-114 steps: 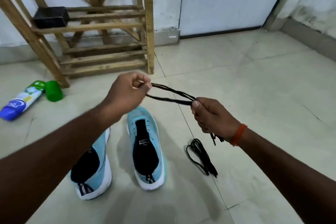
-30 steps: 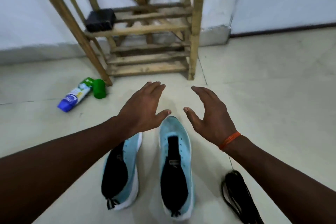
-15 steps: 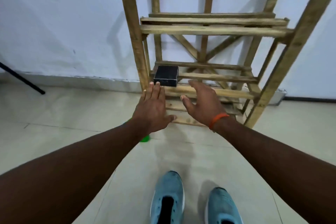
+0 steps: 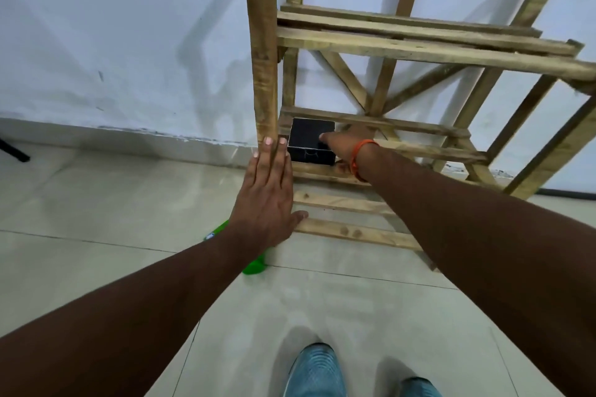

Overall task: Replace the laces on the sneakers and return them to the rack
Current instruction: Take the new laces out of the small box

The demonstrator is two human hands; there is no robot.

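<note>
Reaching toward the wooden rack (image 4: pixel 419 51), both arms stretch forward from the bottom corners of the view. The left hand (image 4: pixel 267 193) is flat, with its fingers straight and close together and the thumb spread to the side. Its fingertips (image 4: pixel 267 141) lie against the lower part of the rack's front left post, and it holds nothing.

The right hand (image 4: pixel 346 145), with an orange band (image 4: pixel 358 155) at the wrist, is in at a low shelf of the rack. It is just beside a black box (image 4: pixel 309 142) that sits at the left end of that shelf. Its thumb points across the box's upper right edge and a fingertip shows by the box's lower right corner. The other fingers are hidden behind the wrist and blurred, so I cannot tell whether it grips the box.

The sneakers (image 4: pixel 317 371) stand side by side on the tiled floor (image 4: pixel 96 203) at the bottom edge of the view. Only their light blue toes show, and these point toward the rack. They are well apart from both hands and nearer the person than the rack. One toe lies below the gap between the forearms, the other under the right forearm.

A green container (image 4: pixel 254 266) lies on the floor beneath the left wrist, mostly hidden by it. A pale wall (image 4: pixel 113 42) stands behind the rack.
</note>
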